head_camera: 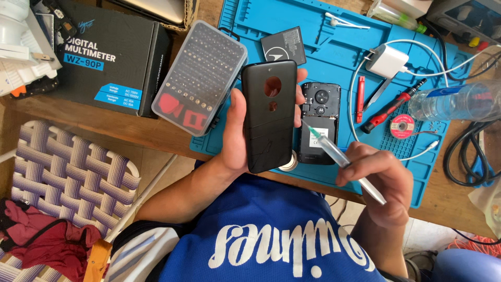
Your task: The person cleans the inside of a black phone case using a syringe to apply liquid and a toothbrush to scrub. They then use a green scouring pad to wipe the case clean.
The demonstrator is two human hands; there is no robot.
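- The left hand [237, 137] grips a black plastic phone back cover [269, 115] upright above the blue silicone repair mat [334, 52], fingers wrapped round its edges.
- The right hand [381, 180] pinches a clear thin-needled syringe [339, 156], tip aimed at the cover's right edge — seemingly about to apply adhesive or fluid along that rim.
- The next move calls for a steady tip held close against the narrow edge.
- The opened black phone body [319, 122] lies on the mat just behind the cover; a flat black battery [284, 46] rests farther back.
- Hard to make out — the syringe's contents, and whether the needle touches the cover.
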